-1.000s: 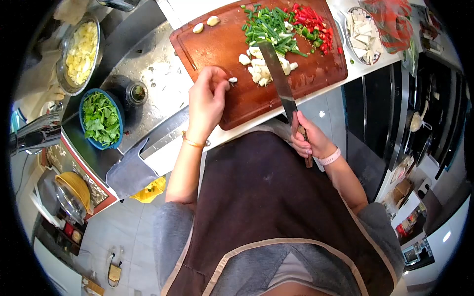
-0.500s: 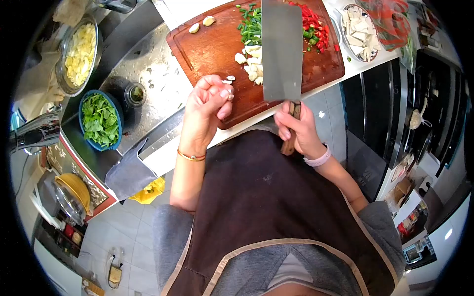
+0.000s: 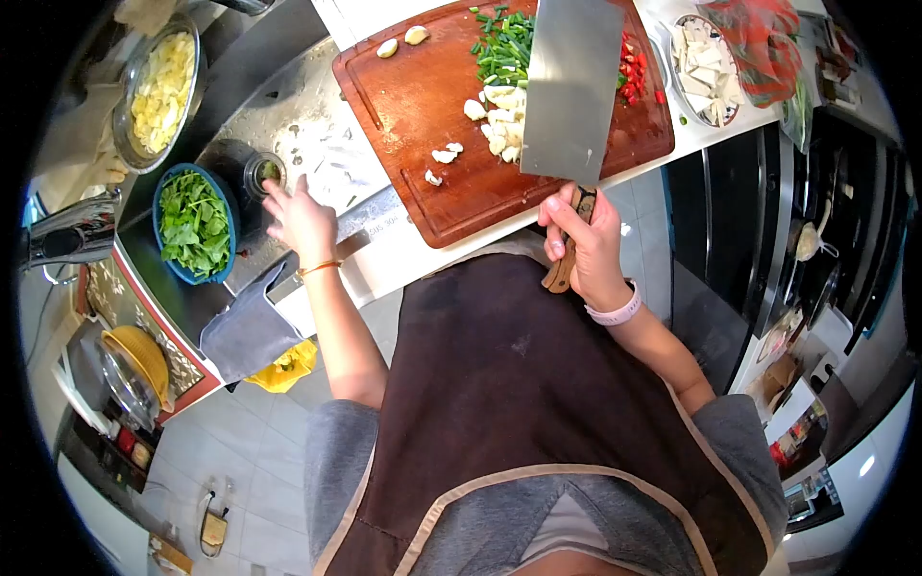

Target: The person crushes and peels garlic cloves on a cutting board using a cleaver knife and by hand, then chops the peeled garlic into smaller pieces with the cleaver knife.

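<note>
Steel cleaver (image 3: 573, 91), gripped by your right fingers (image 3: 557, 217), is hanging above the board (image 3: 413, 115), where scallions (image 3: 504, 58), chillies (image 3: 630, 82) and garlic (image 3: 505, 120) are lying prepared, two whole cloves (image 3: 387, 48) seemingly unworked; your left fingers (image 3: 278, 207), spread, apparently empty, are hovering over the sink (image 3: 280, 113).

One view: head-worn camera, above the wearer's own front, facing forward and steeply down. Very wide lens: black surround rounds off the corners, and straight edges bow towards the sides. Nearest in frame: brown apron (image 3: 538, 384), seen from above, filling bottom centre. Tabletop (image 3: 386, 264) crosses the upper middle, slightly farther off; cutting board (image 3: 403, 125) viewed from above, its far edge cropped by the top border, as is the cleaver (image 3: 571, 91) blade. Left hand (image 3: 303, 219) falls left of centre against the sink (image 3: 288, 106); right hand (image 3: 586, 240) right of centre. Lateral coverage: floor (image 3: 221, 451) lower left, black panels (image 3: 687, 197) to the right
</note>
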### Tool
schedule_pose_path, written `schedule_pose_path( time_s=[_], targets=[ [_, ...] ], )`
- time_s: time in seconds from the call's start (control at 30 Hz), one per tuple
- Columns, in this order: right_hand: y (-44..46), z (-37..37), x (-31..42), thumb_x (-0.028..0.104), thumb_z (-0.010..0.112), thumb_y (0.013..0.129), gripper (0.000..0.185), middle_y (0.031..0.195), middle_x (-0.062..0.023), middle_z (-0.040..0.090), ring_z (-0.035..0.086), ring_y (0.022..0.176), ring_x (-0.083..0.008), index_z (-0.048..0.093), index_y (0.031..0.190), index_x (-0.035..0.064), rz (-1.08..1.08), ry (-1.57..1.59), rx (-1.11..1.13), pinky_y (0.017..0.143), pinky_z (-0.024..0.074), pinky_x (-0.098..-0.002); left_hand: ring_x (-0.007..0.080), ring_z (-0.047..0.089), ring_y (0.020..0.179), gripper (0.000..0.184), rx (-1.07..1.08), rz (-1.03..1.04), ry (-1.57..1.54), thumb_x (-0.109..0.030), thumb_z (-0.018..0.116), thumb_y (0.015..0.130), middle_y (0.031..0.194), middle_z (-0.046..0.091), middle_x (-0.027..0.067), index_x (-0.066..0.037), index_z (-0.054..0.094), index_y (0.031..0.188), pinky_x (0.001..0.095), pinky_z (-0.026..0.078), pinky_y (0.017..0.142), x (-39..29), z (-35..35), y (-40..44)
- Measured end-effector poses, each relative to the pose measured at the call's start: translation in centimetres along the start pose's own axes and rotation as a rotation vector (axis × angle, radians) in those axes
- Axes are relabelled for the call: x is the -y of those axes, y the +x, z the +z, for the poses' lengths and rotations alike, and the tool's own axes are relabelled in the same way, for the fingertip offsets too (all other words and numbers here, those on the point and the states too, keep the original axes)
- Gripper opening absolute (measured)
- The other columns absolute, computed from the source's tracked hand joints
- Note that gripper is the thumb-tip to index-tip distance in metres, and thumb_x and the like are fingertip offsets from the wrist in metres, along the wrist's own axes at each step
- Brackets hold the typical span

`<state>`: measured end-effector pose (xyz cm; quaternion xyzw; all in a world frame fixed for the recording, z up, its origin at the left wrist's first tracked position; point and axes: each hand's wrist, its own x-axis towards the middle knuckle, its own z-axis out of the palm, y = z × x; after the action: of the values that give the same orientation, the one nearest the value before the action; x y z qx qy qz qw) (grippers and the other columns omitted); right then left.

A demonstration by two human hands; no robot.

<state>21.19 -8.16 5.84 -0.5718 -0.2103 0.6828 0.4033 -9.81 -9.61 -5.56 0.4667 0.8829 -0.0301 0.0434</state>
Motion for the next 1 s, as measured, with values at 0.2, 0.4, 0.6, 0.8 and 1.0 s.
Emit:
schedule_pose_path(
  time_s=[0.2, 0.4, 0.6, 0.8, 1.0],
  targets=[
    [-0.2, -0.7, -0.2, 0.007, 0.062, 0.088, 0.015, 0.072, -0.0074, 0.059, 0.047, 0.046, -0.007, 0.048, 0.084, 0.0047, 0.029, 0.011, 0.0, 0.042, 0.039, -0.0209, 0.0314, 0.057, 0.102, 0.037, -0.014, 0.42, -0.636, -0.004, 0.066, 0.078, 0.111, 0.057, 0.0145, -0.009, 0.061, 0.115, 0.0391, 0.047, 0.084, -6.6, -5.6, -3.9],
    [-0.1, -0.9, -0.1, 0.008, 0.062, 0.088, 0.014, 0.072, -0.0079, 0.058, 0.047, 0.046, -0.0078, 0.048, 0.085, 0.0048, 0.041, 0.01, 0.009, 0.042, 0.0387, -0.0207, 0.0335, 0.06, 0.089, 0.033, 0.156, 0.634, -0.583, -0.006, 0.066, 0.08, 0.103, 0.06, 0.0148, -0.006, 0.06, 0.112, 0.037, 0.049, 0.077, -10.5, -4.8, -4.7],
    [-0.6, -1.5, 0.2, 0.008, 0.062, 0.088, 0.015, 0.072, -0.0079, 0.058, 0.047, 0.046, -0.0079, 0.047, 0.086, 0.0049, 0.023, -0.019, -0.003, 0.042, 0.0383, -0.0202, 0.0322, 0.059, 0.097, 0.023, -0.017, 0.669, -1.036, 0.003, 0.061, 0.08, 0.107, 0.059, 0.0158, -0.002, 0.062, 0.103, 0.0372, 0.048, 0.085, -14.3, -5.8, -1.9],
    [-0.8, -2.3, 0.4, 0.009, 0.062, 0.088, 0.015, 0.069, -0.006, 0.056, 0.047, 0.046, -0.0076, 0.048, 0.086, 0.0048, 0.011, -0.044, -0.035, 0.042, 0.0376, -0.02, 0.0347, 0.056, 0.088, 0.018, -0.306, 0.529, -0.822, -0.001, 0.059, 0.081, 0.093, 0.058, 0.0158, -0.003, 0.062, 0.098, 0.0414, 0.046, 0.079, -14.0, -4.4, 6.1],
    [-1.2, -4.7, -0.2, 0.028, 0.052, 0.096, 0.028, 0.061, -0.0032, 0.051, 0.045, 0.045, -0.0082, 0.049, 0.08, 0.005, 0.075, -0.092, 0.07, 0.041, 0.0372, -0.021, 0.0341, 0.055, 0.086, 0.01, -0.076, 0.623, -0.667, -0.007, 0.062, 0.08, 0.087, 0.056, 0.0151, -0.003, 0.059, 0.09, 0.0422, 0.045, 0.076, -12.1, -4.2, 1.7]
  ],
)
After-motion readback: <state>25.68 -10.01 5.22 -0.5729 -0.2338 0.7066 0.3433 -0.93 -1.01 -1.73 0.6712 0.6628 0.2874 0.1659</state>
